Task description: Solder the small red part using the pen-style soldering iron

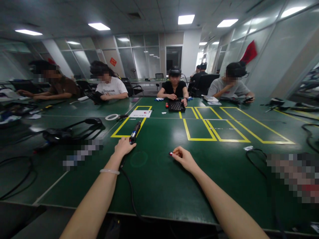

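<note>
My left hand (123, 146) is closed around the rear end of a slim black and grey corded electric screwdriver (135, 132), its tip directed away from me. A black cord (131, 187) runs from under that wrist toward the table's near edge. To the right, my right hand (183, 158) pinches a small red piece (170, 153) between thumb and fingers, just over the green table (159, 189). The exact kind of this piece is too small to make out. Beyond the screwdriver lies a white printed sheet (141, 114) within a yellow tape outline (119, 136).
More yellow tape outlines (201, 139) mark the table's right half. A roll of white tape (112, 117) and a black headset-like frame (74, 129) lie left. Across the table a person (174, 88) handles a black tray (176, 105); other people sit either side. Cables (256, 156) lie right.
</note>
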`<move>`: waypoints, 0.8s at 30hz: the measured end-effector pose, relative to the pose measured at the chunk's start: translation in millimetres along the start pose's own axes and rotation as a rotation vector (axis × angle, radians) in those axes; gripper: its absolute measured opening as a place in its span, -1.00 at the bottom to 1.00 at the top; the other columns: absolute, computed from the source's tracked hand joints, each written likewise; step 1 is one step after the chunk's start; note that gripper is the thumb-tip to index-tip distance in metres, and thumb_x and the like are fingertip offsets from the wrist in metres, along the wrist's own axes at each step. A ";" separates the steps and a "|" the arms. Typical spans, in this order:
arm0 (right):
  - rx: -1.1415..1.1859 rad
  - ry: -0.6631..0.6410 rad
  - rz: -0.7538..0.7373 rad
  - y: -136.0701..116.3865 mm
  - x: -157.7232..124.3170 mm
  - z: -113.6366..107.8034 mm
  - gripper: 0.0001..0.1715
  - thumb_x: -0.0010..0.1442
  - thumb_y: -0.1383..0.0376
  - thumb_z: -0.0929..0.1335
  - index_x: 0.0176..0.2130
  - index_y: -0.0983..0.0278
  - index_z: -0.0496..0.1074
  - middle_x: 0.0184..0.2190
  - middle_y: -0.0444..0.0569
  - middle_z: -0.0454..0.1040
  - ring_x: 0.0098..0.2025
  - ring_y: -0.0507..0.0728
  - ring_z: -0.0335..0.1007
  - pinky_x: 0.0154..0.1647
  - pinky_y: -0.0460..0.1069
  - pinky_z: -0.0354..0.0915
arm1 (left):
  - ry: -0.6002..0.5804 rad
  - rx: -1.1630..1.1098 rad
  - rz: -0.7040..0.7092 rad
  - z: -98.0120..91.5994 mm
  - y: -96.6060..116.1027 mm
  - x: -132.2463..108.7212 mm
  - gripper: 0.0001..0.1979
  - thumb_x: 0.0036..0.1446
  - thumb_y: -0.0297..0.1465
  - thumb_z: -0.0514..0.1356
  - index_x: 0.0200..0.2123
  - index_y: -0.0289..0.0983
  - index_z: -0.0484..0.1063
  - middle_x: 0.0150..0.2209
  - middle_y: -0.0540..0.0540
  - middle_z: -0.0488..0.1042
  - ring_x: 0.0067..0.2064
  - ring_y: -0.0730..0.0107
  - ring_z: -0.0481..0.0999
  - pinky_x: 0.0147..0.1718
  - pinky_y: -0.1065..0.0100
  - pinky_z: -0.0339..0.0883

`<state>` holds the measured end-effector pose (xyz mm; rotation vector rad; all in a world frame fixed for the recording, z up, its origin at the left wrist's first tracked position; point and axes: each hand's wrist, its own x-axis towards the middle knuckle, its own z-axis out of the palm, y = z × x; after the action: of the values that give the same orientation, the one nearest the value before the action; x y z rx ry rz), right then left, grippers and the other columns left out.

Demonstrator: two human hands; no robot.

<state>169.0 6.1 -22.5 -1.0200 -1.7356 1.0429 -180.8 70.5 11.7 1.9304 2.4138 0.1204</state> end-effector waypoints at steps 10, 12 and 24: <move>-0.031 -0.018 -0.002 -0.2 0.6 3.3 -0.74 0.14 0.15 0.35 -0.26 0.30 0.36 -0.42 -0.10 0.41 -0.42 0.02 0.30 -0.41 -0.09 0.19 | 0.095 0.112 0.153 3.7 44.1 -52.8 -0.44 0.08 -0.02 -0.02 -0.02 -0.31 0.31 -0.05 -0.27 0.32 -0.05 0.05 0.35 -0.17 0.15 0.29; -0.063 -0.017 -0.003 -2.7 0.1 3.5 -0.76 0.13 0.17 0.35 -0.27 0.30 0.37 -0.43 -0.11 0.41 -0.43 0.02 0.28 -0.42 -0.10 0.19 | 0.109 0.124 0.192 5.0 57.3 -64.5 -0.46 0.08 -0.02 -0.01 -0.05 -0.32 0.32 -0.07 -0.26 0.33 -0.07 0.06 0.35 -0.16 0.15 0.28; -0.134 -0.041 -0.088 -7.0 -1.6 12.2 -0.87 0.10 0.29 0.35 -0.31 0.30 0.37 -0.48 -0.15 0.38 -0.46 0.01 0.27 -0.43 -0.11 0.19 | 0.153 0.076 0.420 11.6 132.0 -123.2 -0.55 0.09 -0.06 0.09 -0.11 -0.29 0.27 -0.13 -0.22 0.33 -0.08 0.10 0.33 -0.15 0.19 0.21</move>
<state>156.7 -0.4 -20.0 -1.0005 -1.8877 0.9077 -24.4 -20.4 10.9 2.5222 2.0802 0.1999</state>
